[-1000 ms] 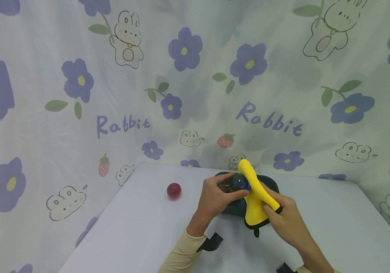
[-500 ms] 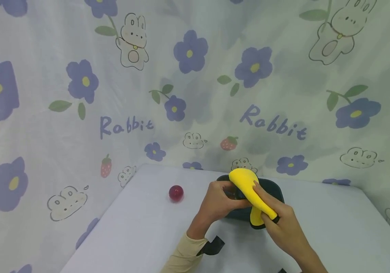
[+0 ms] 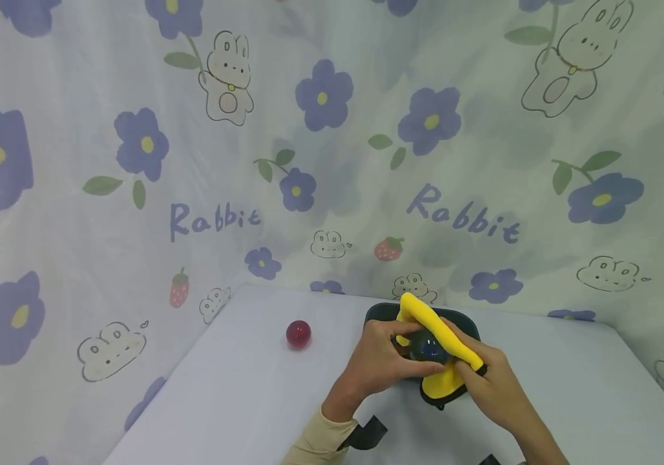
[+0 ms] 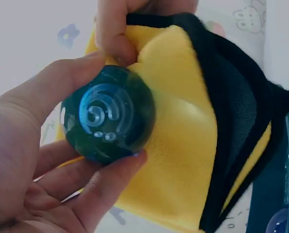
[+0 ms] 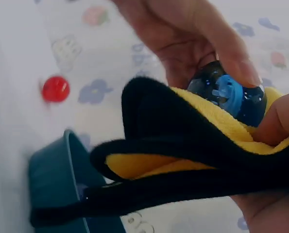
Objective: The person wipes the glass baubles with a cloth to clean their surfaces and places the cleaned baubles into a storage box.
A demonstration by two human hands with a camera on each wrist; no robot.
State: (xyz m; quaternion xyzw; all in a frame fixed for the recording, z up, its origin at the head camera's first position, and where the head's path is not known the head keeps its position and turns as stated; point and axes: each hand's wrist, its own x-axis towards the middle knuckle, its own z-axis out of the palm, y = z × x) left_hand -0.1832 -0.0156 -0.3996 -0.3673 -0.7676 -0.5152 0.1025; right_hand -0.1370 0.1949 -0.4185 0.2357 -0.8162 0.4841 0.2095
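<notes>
Ball (image 4: 108, 114) at frame centre: we pinch it in left hand (image 3: 375, 358); right hand (image 3: 491, 384) grips cloth (image 3: 445, 339) against it.

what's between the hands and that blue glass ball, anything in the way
For the left hand, nothing: its thumb and fingers grip the blue glass ball directly. The right hand reaches it only through the yellow cloth, which it holds against the ball's side.

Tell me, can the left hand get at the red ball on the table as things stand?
Probably not yet: the left hand grips the blue glass ball, though the table between it and the red ball lies bare.
</notes>
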